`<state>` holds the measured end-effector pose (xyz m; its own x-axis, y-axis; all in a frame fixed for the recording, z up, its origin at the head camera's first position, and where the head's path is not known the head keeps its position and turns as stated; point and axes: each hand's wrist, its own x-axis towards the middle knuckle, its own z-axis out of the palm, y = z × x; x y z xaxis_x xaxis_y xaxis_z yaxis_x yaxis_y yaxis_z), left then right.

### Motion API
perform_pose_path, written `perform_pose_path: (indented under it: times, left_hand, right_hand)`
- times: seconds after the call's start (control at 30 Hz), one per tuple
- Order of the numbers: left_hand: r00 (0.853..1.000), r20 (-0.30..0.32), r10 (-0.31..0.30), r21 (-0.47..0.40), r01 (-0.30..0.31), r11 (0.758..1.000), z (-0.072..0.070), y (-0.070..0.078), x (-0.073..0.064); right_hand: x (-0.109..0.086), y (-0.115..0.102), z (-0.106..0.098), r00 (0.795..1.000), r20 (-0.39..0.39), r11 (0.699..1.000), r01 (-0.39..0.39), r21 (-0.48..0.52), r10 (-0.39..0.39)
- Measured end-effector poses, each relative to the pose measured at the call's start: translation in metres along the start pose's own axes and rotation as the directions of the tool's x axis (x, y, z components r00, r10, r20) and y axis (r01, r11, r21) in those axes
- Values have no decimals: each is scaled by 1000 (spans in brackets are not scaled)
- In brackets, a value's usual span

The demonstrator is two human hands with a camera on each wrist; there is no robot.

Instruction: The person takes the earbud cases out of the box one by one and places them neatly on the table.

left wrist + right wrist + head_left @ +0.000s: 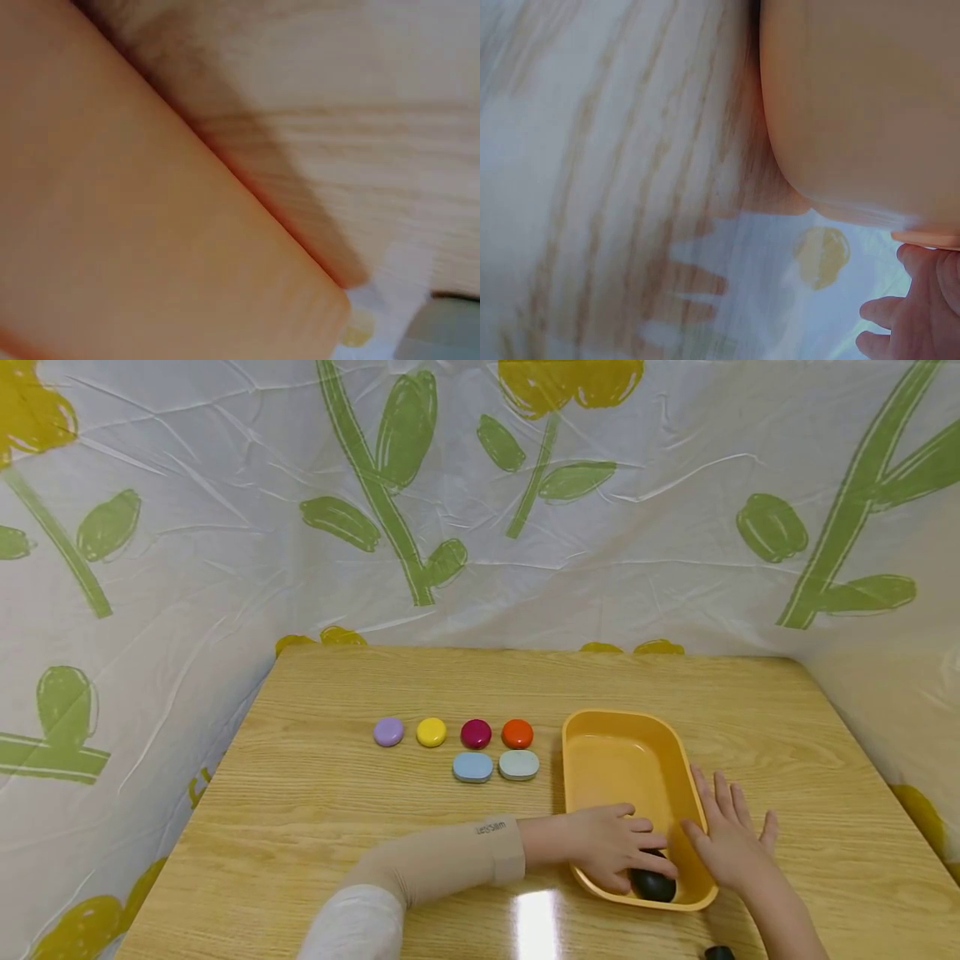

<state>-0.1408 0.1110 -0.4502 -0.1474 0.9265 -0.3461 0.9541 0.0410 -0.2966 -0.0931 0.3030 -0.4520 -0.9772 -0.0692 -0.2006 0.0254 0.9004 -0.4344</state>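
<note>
My left hand (618, 845) reaches into a yellow-orange plastic basin (600, 717), its fingers spread. One finger lies across the top of a smooth black rounded object (654, 887) near the basin's front end, and the thumb is just left of it. Along the basin's right side is my right hand (731, 843), fingers fanned out and thumb at the rim. In the right wrist view, fingertips of the right hand (922, 304) show beside the basin's outer wall (862, 105). That wall (165, 225) also fills much of the left wrist view.
Left of the basin lie round purple (388, 732), yellow (431, 732), dark magenta (476, 734) and orange-red (517, 734) pieces in a row. Below them sit light blue (472, 767) and pale grey-green (519, 765) oval pieces. A small black thing (719, 952) is cut off by the front edge.
</note>
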Motion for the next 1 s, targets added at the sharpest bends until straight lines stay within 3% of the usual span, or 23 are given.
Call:
perform_pose_path:
  times: [0.37,0.7,1.0]
  left_hand:
    - [1000,8,30,51,-31,998,3,8,10]
    - [999,-8,39,73,-38,997,4,9,11]
    - [999,22,44,75,-45,996,0,8,9]
  right_hand:
    - [1,1,1,1000,3,1000,-5,-3,5]
    - [1,1,1,1000,1,1000,-2,-9,2]
    - [0,2,2,1000,1,1000,2,-4,-2]
